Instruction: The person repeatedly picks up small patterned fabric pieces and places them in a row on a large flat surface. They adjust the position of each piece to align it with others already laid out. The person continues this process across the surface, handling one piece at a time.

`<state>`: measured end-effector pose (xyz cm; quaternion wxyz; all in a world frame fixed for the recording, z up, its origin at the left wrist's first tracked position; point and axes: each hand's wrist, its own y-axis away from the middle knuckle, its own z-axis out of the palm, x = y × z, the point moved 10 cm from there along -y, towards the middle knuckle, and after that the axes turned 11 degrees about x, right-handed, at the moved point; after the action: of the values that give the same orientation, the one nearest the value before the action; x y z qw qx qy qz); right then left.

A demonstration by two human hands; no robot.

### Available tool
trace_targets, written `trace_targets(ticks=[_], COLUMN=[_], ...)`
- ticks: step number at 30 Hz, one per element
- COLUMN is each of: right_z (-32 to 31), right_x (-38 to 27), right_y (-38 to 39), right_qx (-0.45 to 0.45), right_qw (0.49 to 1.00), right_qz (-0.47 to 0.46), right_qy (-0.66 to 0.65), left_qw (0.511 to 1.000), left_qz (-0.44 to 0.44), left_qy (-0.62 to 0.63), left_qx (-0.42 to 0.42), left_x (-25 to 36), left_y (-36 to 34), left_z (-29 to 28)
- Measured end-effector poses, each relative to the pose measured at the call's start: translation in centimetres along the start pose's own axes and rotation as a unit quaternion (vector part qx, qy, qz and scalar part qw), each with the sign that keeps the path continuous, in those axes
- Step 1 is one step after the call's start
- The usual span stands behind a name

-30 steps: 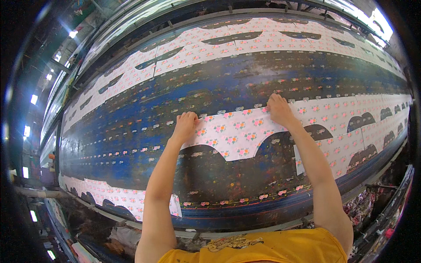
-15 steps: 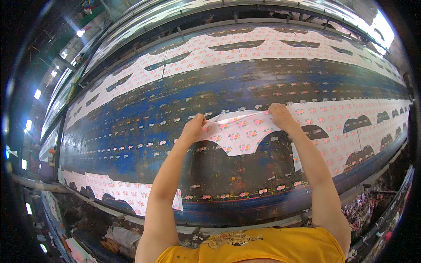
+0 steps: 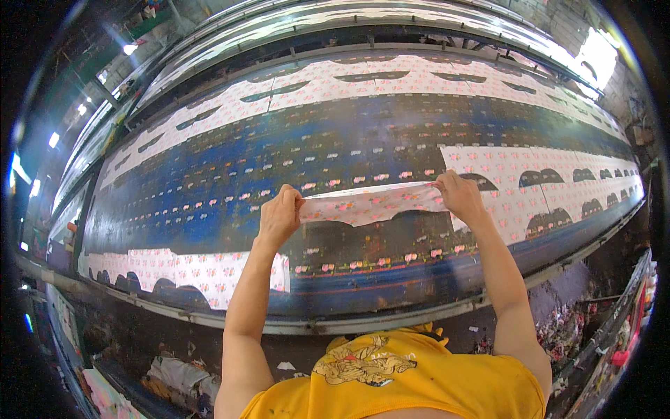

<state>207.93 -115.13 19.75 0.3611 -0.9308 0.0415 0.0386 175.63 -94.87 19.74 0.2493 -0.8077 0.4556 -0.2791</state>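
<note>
Flowered cloth piece point(image 3: 377, 202) held stretched over the dark worktop point(image 3: 209, 202)

The cloth piece, pale with small pink flowers, is held by both ends in front of the wearer. Its left end is pinched by the left hand point(image 3: 280, 211), whose fingers are curled in tightly; its right end is gripped in the same narrow way by the right hand point(image 3: 460, 198). The hands are held well apart, and the cloth is drawn out between them, with its upper edge nearly straight and its lower edge curved. Whether the worktop is touched by that lower edge cannot be told.

The worktop is patched with blue and marked with rows of small flower prints. Just beyond the right hand, a flowered sheet point(image 3: 506, 160) is laid flat, broken by dark rounded gaps. To the left of the left forearm, a shorter flowered strip point(image 3: 234, 272) is laid along the near edge, and a long cut-out strip point(image 3: 391, 88) is spread along the far side. A yellow shirt point(image 3: 447, 380) is worn, and scraps point(image 3: 569, 325) are heaped at the lower right
</note>
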Motion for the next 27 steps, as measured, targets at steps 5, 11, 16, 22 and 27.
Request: trace_targets(ticks=[5, 11, 16, 22, 27], right_z=[-5.8, -8.6, -2.2, 5.4, 7.8], right_x=[-5.6, -9.0, -6.9, -4.0, -1.8], right_y=[4.3, 7.8, 10.3, 12.3, 14.0], right_qx=[-0.023, -0.047, -0.103, -0.104, -0.159], right_qw=[1.000, 0.999, 0.993, 0.990, 0.985], right_qz=[0.005, 0.012, 0.041, 0.062, 0.067], right_qy=[0.003, -0.010, -0.037, -0.070, 0.007], left_qw=[0.999, 0.999, 0.993, 0.984, 0.974], left_qz=[0.043, 0.052, 0.056, 0.043, -0.021], left_qy=[0.002, -0.005, -0.016, 0.004, -0.027], left_qx=[0.018, -0.012, -0.105, -0.172, -0.225], left_x=[3.9, 5.9, 4.0, -0.3, -0.1], left_y=[5.9, 10.6, 13.9, 16.0, 15.4], left_z=[-6.5, -9.9, -3.0, 5.9, 7.5])
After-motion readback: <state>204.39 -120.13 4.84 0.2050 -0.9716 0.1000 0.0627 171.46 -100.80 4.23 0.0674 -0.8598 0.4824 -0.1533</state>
